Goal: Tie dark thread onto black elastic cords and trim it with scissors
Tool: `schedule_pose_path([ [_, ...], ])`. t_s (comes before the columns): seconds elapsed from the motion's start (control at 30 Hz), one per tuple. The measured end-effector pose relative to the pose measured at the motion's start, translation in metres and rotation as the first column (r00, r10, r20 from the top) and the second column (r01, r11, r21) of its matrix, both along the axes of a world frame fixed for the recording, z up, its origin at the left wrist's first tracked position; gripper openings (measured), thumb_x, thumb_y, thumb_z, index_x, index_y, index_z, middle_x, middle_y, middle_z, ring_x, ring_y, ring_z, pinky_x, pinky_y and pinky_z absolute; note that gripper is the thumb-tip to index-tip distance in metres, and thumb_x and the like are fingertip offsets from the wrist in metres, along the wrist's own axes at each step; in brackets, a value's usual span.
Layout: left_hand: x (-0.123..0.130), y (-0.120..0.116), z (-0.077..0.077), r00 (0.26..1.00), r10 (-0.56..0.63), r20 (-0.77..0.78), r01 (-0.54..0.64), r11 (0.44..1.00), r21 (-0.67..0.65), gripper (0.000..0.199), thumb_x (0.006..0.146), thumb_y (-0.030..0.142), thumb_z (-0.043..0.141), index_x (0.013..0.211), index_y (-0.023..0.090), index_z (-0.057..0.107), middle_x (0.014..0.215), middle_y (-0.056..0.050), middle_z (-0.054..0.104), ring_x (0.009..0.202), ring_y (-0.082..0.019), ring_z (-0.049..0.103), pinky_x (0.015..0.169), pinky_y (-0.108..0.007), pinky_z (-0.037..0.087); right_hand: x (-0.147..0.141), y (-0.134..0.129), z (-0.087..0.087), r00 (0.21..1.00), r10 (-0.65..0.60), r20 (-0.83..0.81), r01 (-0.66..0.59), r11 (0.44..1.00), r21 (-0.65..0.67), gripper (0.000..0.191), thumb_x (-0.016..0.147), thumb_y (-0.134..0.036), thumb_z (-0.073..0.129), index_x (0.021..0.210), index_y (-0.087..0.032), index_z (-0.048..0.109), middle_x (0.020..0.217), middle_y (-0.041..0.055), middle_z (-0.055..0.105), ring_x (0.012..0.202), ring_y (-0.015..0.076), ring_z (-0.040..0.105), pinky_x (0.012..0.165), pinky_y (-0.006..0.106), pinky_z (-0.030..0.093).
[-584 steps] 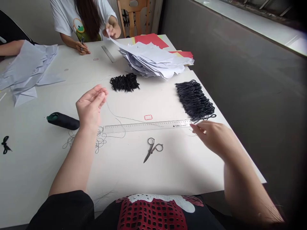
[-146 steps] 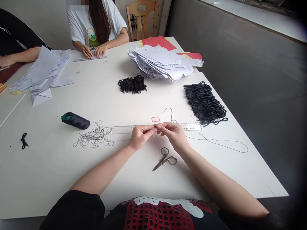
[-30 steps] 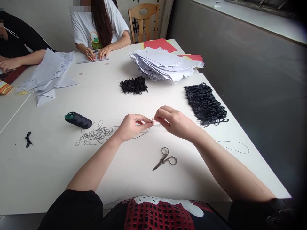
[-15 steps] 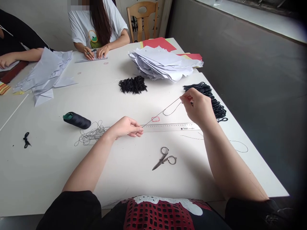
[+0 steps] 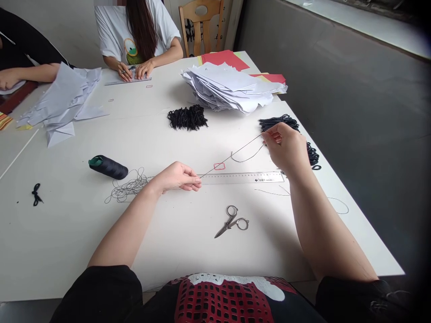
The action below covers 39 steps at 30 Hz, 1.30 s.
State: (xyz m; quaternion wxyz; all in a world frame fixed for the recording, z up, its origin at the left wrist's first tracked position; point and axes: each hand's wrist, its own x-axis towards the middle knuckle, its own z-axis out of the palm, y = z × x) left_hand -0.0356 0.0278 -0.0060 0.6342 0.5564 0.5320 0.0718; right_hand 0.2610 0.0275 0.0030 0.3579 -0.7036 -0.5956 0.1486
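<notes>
One black thread (image 5: 231, 157) runs taut, rising toward two o'clock from the left hand (image 5: 177, 177) to the right hand (image 5: 286, 148). Both hands are nearly closed, pinching it between the fingertips. It crosses just above one ruler (image 5: 240, 178); one pair of scissors (image 5: 232, 222) lies at six o'clock.

Daylight from a bright window ledge (image 5: 350, 11) at upper right falls evenly across the white table (image 5: 60, 237), leaving only soft shadows, the broadest beside the right forearm (image 5: 328, 229). The ledge glares nearly white, while the grey surface (image 5: 353, 116) below it sits dim. Wide-angle distortion bends the table's edges, dark vignetting closes the right corners, and focus stays fairly sharp.
</notes>
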Motion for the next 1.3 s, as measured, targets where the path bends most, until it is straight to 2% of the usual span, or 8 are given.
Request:
schedule_pose_path([
  [0.2, -0.001, 0.002, 0.0, 0.999, 0.049, 0.015, -0.049, 0.999, -0.008, 0.027, 0.07, 0.039, 0.079, 0.077, 0.014, 0.074, 0.089, -0.01, 0.077, 0.087, -0.021, 0.073, 0.077, -0.026, 0.056, -0.009, -0.022, -0.013, 0.861, 0.125, 0.493, -0.062, 0.988, -0.142, 0.03, 0.091, -0.025, 0.051, 0.117, -0.012, 0.06, 0.115, 0.0188, 0.065, 0.075, 0.0249, 0.064, 0.054, 0.032, 0.041],
  [0.3, -0.001, 0.003, -0.001, 0.998, 0.057, 0.031, -0.056, 0.998, -0.025, 0.027, 0.068, 0.039, 0.081, 0.077, 0.014, 0.075, 0.088, -0.01, 0.077, 0.087, -0.021, 0.073, 0.078, -0.026, 0.056, -0.017, -0.059, -0.017, 0.774, 0.24, 0.586, -0.232, 0.969, -0.09, 0.029, 0.097, -0.023, 0.043, 0.119, -0.012, 0.059, 0.099, 0.0142, 0.069, 0.07, 0.0229, 0.064, 0.051, 0.03, 0.04],
  [0.4, -0.001, 0.004, -0.001, 0.998, 0.05, 0.047, -0.048, 0.998, -0.039, 0.028, 0.067, 0.04, 0.082, 0.076, 0.014, 0.075, 0.087, -0.01, 0.077, 0.086, -0.021, 0.073, 0.079, -0.027, 0.056, -0.023, -0.099, -0.026, 0.521, 0.636, 0.569, -0.682, 0.711, -0.17, 0.026, 0.096, -0.01, 0.04, 0.106, -0.013, 0.064, 0.092, 0.0106, 0.07, 0.07, 0.0176, 0.065, 0.061, 0.029, 0.05],
  [0.47, -0.002, 0.004, -0.001, 0.997, 0.049, 0.054, -0.046, 0.998, -0.044, 0.029, 0.066, 0.04, 0.082, 0.076, 0.014, 0.075, 0.087, -0.01, 0.077, 0.086, -0.021, 0.073, 0.079, -0.028, 0.056, -0.024, -0.12, -0.034, 0.347, 0.735, 0.583, -0.801, 0.556, -0.224, 0.033, 0.091, 0.0, 0.038, 0.109, -0.01, 0.063, 0.101, 0.0116, 0.07, 0.069, 0.0158, 0.064, 0.062, 0.029, 0.053],
  [0.57, -0.002, 0.003, -0.001, 0.997, 0.057, 0.058, -0.055, 0.998, -0.04, 0.029, 0.065, 0.04, 0.083, 0.075, 0.014, 0.075, 0.087, -0.011, 0.077, 0.087, -0.021, 0.073, 0.079, -0.028, 0.056, -0.024, -0.138, -0.045, 0.236, 0.683, 0.691, -0.848, 0.493, -0.198, 0.042, 0.084, 0.009, 0.034, 0.114, -0.005, 0.06, 0.115, 0.017, 0.066, 0.063, 0.016, 0.061, 0.056, 0.031, 0.053],
  [0.73, -0.002, 0.003, -0.003, 0.995, 0.056, 0.086, -0.054, 0.998, -0.03, 0.029, 0.064, 0.04, 0.083, 0.074, 0.014, 0.075, 0.085, -0.011, 0.077, 0.086, -0.021, 0.073, 0.079, -0.029, 0.056, -0.034, -0.132, -0.052, 0.324, 0.726, 0.606, -0.789, 0.561, -0.25, 0.04, 0.084, 0.005, 0.035, 0.115, -0.008, 0.058, 0.1, 0.0147, 0.067, 0.063, 0.0184, 0.061, 0.056, 0.033, 0.05],
  [0.9, -0.001, 0.002, -0.004, 0.991, 0.068, 0.118, -0.066, 0.998, -0.017, 0.027, 0.066, 0.038, 0.082, 0.073, 0.014, 0.075, 0.085, -0.011, 0.077, 0.083, -0.021, 0.073, 0.078, -0.029, 0.056, -0.058, -0.099, -0.048, 0.635, 0.768, -0.075, -0.746, 0.586, -0.316, 0.012, 0.09, -0.024, 0.057, 0.101, -0.018, 0.054, 0.085, 0.0038, 0.062, 0.066, 0.0135, 0.057, 0.059, 0.026, 0.045],
  [1.3, 0.0, 0.001, -0.002, 0.988, 0.027, 0.152, -0.026, 1.0, -0.005, 0.022, 0.072, 0.034, 0.078, 0.076, 0.013, 0.075, 0.083, -0.011, 0.076, 0.083, -0.02, 0.072, 0.076, -0.028, 0.055, -0.068, -0.065, -0.039, 0.529, 0.695, -0.487, -0.845, 0.378, -0.378, 0.049, 0.088, -0.065, 0.05, 0.073, -0.019, 0.043, 0.063, -0.0048, 0.035, 0.056, 0.0097, 0.03, 0.053, 0.025, 0.027],
])
